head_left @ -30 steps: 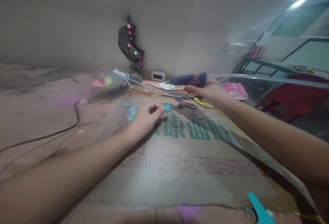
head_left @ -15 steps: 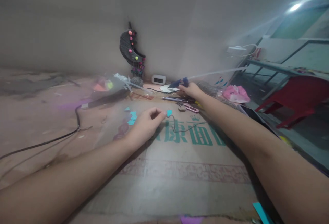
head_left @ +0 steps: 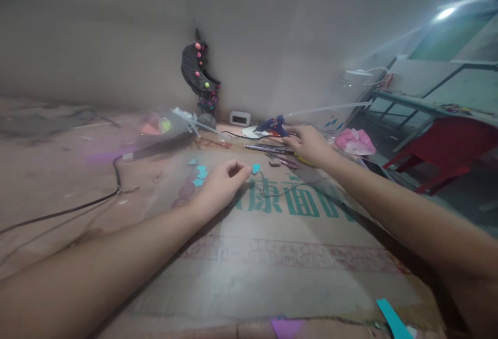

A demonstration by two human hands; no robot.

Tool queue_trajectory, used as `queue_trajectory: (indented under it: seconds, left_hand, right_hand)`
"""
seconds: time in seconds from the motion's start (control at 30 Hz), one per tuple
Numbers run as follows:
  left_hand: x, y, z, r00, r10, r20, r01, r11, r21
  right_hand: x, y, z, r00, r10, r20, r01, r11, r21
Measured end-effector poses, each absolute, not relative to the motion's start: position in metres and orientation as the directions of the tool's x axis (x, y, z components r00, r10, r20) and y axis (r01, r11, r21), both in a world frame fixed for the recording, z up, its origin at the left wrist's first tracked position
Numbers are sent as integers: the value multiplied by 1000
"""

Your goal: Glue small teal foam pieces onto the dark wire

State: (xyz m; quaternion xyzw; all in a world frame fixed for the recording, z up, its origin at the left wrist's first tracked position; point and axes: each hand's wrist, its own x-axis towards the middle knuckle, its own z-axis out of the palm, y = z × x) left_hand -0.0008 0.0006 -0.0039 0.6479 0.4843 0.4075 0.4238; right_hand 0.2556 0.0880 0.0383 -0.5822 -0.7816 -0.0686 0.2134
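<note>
My left hand (head_left: 223, 181) is closed in a pinch over the cardboard, thumb and forefinger at the edge of a small turquoise paper piece (head_left: 256, 168). A thin dark cord (head_left: 278, 195) runs from that piece across the board to the right. Behind, a dark blue glue gun (head_left: 271, 125) rests at a white scrap (head_left: 252, 132). My right hand (head_left: 311, 144) is just right of the glue gun, fingers loosely bent and apart, with nothing visible in them. Several turquoise paper bits (head_left: 200, 175) lie left of my left hand.
Scissors (head_left: 286, 160), a small stone-like lump (head_left: 274, 163) and pens (head_left: 266, 148) lie beyond the cord. A white clock (head_left: 240, 118) stands by the wall, below a decorated dark crescent (head_left: 193, 67). A black cable (head_left: 58, 218) crosses the left side; a pink bag (head_left: 355, 142) sits right.
My right hand has let go of the glue gun and moved right, toward me. The glue gun stays at the back. My left hand keeps its pinch almost unmoved.
</note>
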Motion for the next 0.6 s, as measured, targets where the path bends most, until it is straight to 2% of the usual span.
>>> queue_trajectory:
  seconds: [0.03,0.1,0.17,0.23,0.3,0.37,0.6]
  left_hand:
    - [-1,1,-4,198,973,119,278,-172,945]
    - [0,1,-4,196,973,123,267,-174,948]
    - [0,1,-5,198,971,133,258,-183,949]
    - [-1,1,-5,190,972,136,256,-183,949]
    - [-1,0,-5,183,973,141,248,-185,951]
    - [-1,0,-5,181,972,153,234,-194,953]
    - [0,-2,-1,180,970,160,230,-200,952]
  right_hand:
    - [251,75,38,-228,867,442,914,347,-209]
    - [238,48,35,-185,894,408,817,371,-442]
    - [223,23,31,-191,949,251,624,314,-715]
    - [210,3,25,-231,971,53,404,146,-903]
    - [200,-9,20,-276,959,-67,245,3,-969]
    - [195,-15,15,-328,936,-131,162,-81,-983]
    - [193,-18,12,-368,919,-140,112,-105,-988]
